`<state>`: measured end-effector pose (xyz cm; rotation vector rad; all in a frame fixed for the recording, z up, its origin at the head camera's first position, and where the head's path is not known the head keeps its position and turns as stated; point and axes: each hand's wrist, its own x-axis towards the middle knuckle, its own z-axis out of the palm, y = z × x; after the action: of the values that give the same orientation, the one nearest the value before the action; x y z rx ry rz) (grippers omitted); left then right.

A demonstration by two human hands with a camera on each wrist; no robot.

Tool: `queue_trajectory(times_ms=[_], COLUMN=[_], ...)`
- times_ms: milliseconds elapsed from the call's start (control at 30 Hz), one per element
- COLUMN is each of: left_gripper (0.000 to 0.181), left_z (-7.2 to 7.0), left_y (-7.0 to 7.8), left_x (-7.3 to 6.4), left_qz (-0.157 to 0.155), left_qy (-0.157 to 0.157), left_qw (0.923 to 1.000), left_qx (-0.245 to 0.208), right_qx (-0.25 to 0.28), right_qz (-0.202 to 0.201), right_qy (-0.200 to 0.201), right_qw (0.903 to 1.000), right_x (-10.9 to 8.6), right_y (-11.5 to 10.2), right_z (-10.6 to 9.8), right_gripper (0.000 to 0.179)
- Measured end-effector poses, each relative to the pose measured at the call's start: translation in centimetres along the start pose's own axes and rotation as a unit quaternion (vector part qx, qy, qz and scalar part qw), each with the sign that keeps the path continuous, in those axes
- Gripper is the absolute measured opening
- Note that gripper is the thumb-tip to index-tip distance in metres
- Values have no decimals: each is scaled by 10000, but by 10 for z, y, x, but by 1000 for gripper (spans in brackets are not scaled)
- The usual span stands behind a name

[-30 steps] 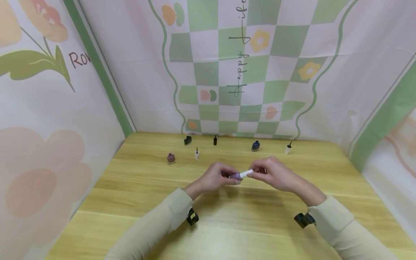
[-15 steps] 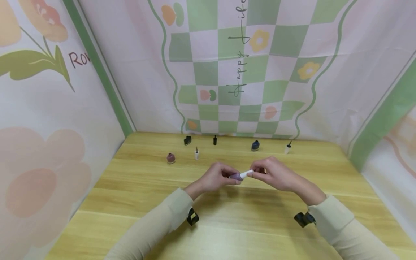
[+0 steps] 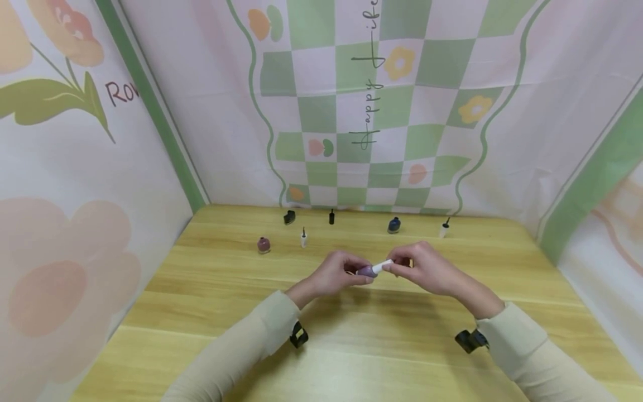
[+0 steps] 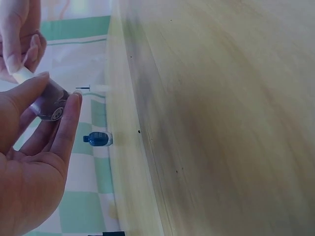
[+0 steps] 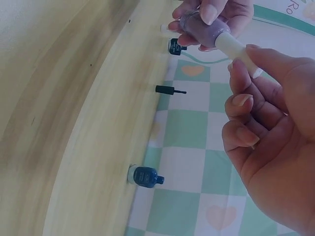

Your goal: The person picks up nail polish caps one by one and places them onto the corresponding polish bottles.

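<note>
My left hand (image 3: 337, 273) holds a nail polish bottle (image 3: 368, 271) of greyish purple, tilted, above the middle of the table. The bottle's white cap (image 3: 383, 266) sits on its neck, and my right hand (image 3: 423, 269) pinches that cap between thumb and index finger. In the right wrist view the purple bottle (image 5: 204, 28) and white cap (image 5: 240, 53) are joined, with no brush showing. From the left wrist, the bottle (image 4: 50, 101) lies between thumb and fingers, its round label facing the camera.
Open polish bottles stand behind my hands: mauve (image 3: 263, 245), black (image 3: 289, 217) and dark blue (image 3: 394, 225). Caps with brushes pointing up stand among them: a white cap (image 3: 303, 239), a black cap (image 3: 331, 217) and another white cap (image 3: 444, 229). A patterned curtain (image 3: 351, 111) hangs behind the table (image 3: 351, 357).
Both hands stay almost in place around the purple bottle and its cap. The right fingers have shifted slightly on the cap; the things on the table have not moved.
</note>
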<state>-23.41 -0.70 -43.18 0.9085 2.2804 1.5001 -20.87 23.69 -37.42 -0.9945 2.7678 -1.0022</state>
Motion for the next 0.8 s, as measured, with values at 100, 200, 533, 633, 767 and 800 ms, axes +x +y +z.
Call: queue_trajectory(times_ms=[100,200,533,633,767,800], left_gripper=[22,22,22,22,21,20], left_z=[2,4,13,15,18,18], left_y=[1,1,1,3,6,6], left_x=[2,3,8,9,11,12], left_qz=[74,113,114,80,29,14], left_qy=[6,24,76,113,150,159], left_qw=[10000,9999,9998,9998,9997,9997], left_qx=[3,22,161,165,176,182], right_qx=[1,14,71,82,149,163], right_qz=[12,73,281,288,384,434], right_qy=[126,218,455,536,676,722], right_qw=[9999,9997,9985,9981,9969,9963], right_x=[-1,-3,-8,-10,-12,-13], right_y=[1,1,1,2,5,6], right_z=[0,0,1,2,3,3], right_gripper=[11,10,11,10,8,8])
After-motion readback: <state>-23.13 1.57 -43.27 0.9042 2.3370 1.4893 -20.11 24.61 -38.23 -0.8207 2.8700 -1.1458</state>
